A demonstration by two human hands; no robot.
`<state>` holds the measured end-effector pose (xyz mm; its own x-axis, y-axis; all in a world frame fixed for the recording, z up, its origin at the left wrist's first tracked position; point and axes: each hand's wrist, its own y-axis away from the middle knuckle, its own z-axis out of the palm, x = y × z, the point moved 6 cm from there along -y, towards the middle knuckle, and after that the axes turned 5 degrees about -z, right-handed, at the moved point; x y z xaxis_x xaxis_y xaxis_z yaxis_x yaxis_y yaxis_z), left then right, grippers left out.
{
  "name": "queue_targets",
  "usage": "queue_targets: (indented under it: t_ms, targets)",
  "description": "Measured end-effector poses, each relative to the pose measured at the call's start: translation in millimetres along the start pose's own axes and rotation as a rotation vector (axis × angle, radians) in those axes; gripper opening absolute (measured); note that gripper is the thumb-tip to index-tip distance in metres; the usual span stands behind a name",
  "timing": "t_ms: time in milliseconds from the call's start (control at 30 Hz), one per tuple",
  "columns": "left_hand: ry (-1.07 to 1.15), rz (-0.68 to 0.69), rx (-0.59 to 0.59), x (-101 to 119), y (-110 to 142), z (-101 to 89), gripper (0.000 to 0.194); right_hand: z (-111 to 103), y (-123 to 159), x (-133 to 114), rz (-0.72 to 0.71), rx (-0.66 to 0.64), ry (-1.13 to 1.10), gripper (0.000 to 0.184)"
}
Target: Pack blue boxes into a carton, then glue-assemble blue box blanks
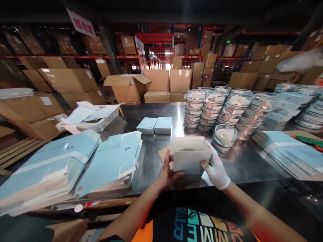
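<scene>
A white cardboard box (192, 162), its near wall facing me and its top open, is held between my hands just above the table's front edge. My bare left hand (167, 173) grips its left side, thumb along the bottom. The right hand (217, 169), in a white glove with bare fingertips showing, clasps the opposite side. Part of something green shows by the right fingers; I cannot make out what it is. Behind the box on the left lies a piece of brown cardboard (164, 153). A short stack of round glass containers (224, 138) stands beyond my right hand.
Two light-blue boxes (163, 125) sit mid-table. Flat blue cartons (113, 151) are piled at left, more (295, 151) at right. Tall stacks of glass containers (238, 104) line the back right. A white basket (101, 122) stands back left. Another person's gloved hand (300, 62) shows upper right.
</scene>
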<state>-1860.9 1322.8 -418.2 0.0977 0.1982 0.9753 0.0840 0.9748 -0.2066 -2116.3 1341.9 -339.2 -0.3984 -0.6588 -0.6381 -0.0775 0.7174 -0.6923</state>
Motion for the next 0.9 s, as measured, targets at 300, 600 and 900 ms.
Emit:
queue_targets:
  t_ms: [300,600,900]
  targets:
    - [0.117,0.228,0.178,50,-4,10.7,0.063,35,-15,17,0.343,0.236,-0.158,0.047]
    - [-0.095,0.388,0.241,90,20,-43.8,0.059,29,-25,15,0.281,0.255,-0.196,0.052]
    - [-1.156,-0.391,0.944,116,61,-297.9,0.046,28,-36,-8,0.297,0.155,-0.106,0.038]
